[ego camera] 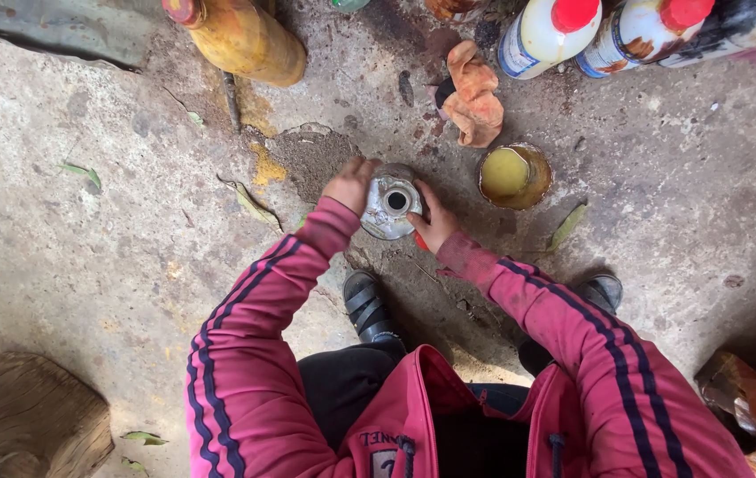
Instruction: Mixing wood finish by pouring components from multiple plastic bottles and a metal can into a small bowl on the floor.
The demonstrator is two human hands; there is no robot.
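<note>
A round silvery metal part [388, 205] with a dark hole in its middle stands on the stained concrete floor [85, 265]. My left hand [350, 182] grips its left rim and my right hand [434, 221] grips its right side. Something small and red [419, 240] shows under my right hand; I cannot tell what it is. Both arms wear pink sleeves with dark stripes. My feet in dark sandals [367, 305] stand just behind the part.
A small tin of yellow liquid [513, 175] sits right of the part, an orange rag [473, 96] behind it. A yellow bottle [245, 37] and white red-capped bottles [548, 34] line the far edge. A wooden log [23, 416] lies near left.
</note>
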